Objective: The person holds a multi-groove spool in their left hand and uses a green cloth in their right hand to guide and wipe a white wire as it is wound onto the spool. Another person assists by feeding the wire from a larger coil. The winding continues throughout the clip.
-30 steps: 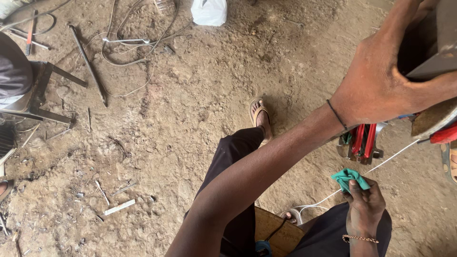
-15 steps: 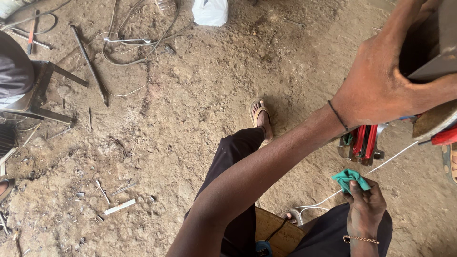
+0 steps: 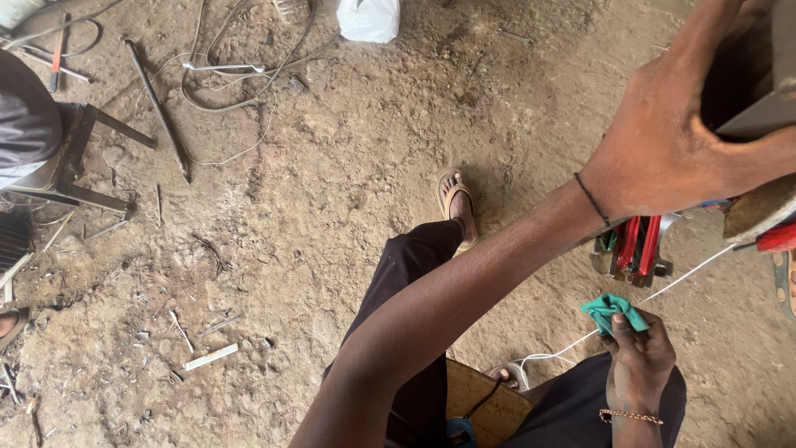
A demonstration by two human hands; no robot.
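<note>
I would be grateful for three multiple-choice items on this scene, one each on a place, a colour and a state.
1. Where is the white bag?
A. top of the view, on the dirt floor
B. in the right hand
C. on the stool

2. What colour is the cloth in the right hand?
A. yellow
B. green
C. white

3. How is the left hand?
A. flat on the floor
B. raised, gripping a dark object
C. holding the cloth

Answers:
1 A, the bag lies by the top edge.
2 B, green cloth shows between the fingers.
3 B, the fingers wrap the object at upper right.
</note>
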